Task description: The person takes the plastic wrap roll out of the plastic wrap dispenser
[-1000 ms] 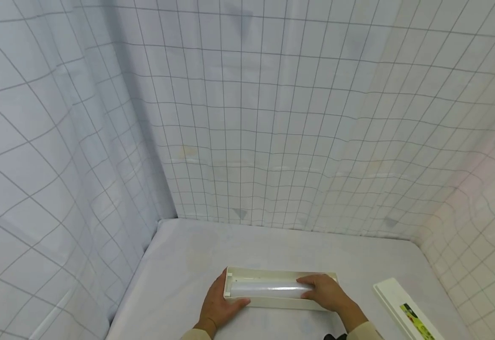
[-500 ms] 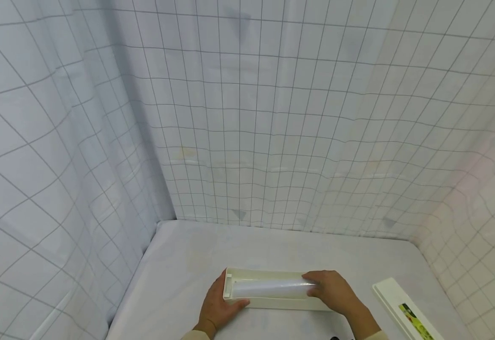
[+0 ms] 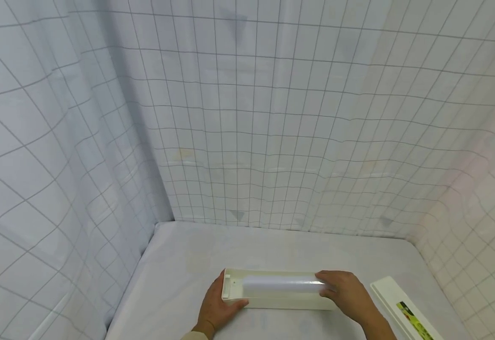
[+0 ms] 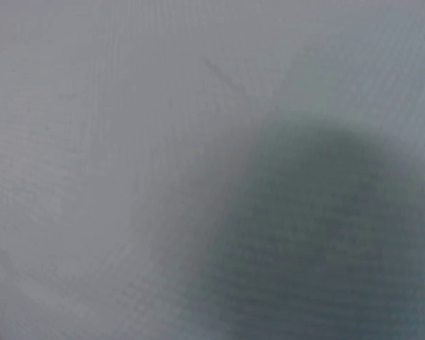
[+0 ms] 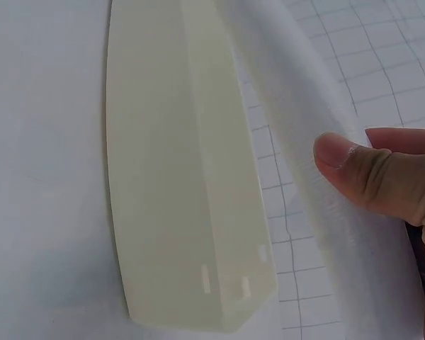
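Observation:
A long, cream-coloured open box (image 3: 289, 303) lies across the table in the head view. My left hand (image 3: 217, 306) grips its left end, thumb at the front and fingers round the back. A shiny whitish roll (image 3: 272, 283), looking like cling film, slants out of the box with its right end raised. My right hand (image 3: 351, 293) holds that raised end. In the right wrist view, the thumb presses on the roll (image 5: 297, 106), which stands apart from the box wall (image 5: 159, 177) there. The left wrist view shows only a blurred pale surface and a dark shadow.
To the right lies a cream lid (image 3: 388, 289) with a green and yellow label (image 3: 415, 321). White cloth (image 3: 188, 255) covers the table. Grid-patterned curtains (image 3: 264, 141) hang behind it and on both sides.
My right hand has moved right and lifted the roll's right end. The roll has shifted right, baring more of the box's left floor. My left hand keeps its grip on the box.

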A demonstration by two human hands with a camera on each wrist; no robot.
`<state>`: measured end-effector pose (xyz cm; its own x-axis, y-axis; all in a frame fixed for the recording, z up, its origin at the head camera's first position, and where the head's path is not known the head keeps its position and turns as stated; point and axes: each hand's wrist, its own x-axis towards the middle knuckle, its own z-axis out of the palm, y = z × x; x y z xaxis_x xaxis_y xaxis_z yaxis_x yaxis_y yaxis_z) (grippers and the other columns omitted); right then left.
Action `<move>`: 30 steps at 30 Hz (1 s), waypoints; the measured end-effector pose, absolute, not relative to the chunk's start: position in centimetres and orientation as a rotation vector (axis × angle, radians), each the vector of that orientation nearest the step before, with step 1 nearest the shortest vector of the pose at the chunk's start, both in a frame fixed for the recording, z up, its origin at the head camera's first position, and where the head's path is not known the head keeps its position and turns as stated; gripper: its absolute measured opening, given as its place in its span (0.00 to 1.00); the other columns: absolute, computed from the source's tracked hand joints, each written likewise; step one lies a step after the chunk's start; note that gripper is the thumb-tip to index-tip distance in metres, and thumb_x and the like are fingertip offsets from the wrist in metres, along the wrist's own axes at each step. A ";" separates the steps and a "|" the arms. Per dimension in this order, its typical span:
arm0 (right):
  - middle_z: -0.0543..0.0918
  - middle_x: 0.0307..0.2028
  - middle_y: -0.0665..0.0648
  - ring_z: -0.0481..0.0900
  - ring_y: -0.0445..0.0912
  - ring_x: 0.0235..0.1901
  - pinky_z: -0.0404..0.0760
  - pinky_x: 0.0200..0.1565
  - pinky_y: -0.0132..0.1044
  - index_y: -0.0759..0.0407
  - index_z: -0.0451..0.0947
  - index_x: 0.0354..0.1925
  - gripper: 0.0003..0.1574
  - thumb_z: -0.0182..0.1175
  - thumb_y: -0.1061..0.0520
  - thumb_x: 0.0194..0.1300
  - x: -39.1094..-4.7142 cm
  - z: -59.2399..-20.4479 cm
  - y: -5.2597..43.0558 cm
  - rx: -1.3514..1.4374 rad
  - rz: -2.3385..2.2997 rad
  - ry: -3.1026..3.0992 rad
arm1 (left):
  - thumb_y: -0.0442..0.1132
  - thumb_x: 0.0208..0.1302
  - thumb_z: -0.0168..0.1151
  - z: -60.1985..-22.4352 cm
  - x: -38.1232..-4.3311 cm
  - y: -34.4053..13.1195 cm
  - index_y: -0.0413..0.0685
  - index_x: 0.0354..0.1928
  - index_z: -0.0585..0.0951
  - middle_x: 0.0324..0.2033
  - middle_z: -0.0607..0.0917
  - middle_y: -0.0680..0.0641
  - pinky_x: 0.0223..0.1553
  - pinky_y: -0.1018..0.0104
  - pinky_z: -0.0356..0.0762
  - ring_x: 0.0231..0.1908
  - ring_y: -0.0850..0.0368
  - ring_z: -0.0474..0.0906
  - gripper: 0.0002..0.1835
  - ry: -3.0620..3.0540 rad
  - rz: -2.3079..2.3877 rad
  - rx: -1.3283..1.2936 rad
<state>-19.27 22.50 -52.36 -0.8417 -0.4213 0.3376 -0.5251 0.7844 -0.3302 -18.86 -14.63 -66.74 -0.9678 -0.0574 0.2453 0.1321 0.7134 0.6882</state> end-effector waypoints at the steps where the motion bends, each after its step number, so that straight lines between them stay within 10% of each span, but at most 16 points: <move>1: 0.91 0.48 0.48 0.88 0.50 0.48 0.87 0.50 0.47 0.53 0.88 0.51 0.27 0.78 0.56 0.50 -19.2 -52.5 22.7 0.694 0.614 -2.734 | 0.69 0.44 0.78 -66.7 -18.8 -14.6 0.38 0.74 0.65 0.63 0.80 0.38 0.63 0.41 0.77 0.62 0.39 0.78 0.62 -2.671 -1.109 -0.058; 30: 0.76 0.66 0.68 0.74 0.70 0.63 0.76 0.60 0.66 0.55 0.76 0.66 0.36 0.71 0.47 0.63 -16.3 -57.5 28.6 -0.616 0.915 -2.743 | 0.69 0.46 0.76 -66.7 -19.0 -14.6 0.38 0.75 0.63 0.66 0.78 0.37 0.67 0.42 0.74 0.65 0.39 0.76 0.62 -2.715 -1.115 -0.042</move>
<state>-16.30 28.62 -57.46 -0.8966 0.4408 0.0433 0.3266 0.7240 -0.6077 -18.95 -14.59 -66.69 -0.9784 -0.0515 0.2003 0.1041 0.7142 0.6922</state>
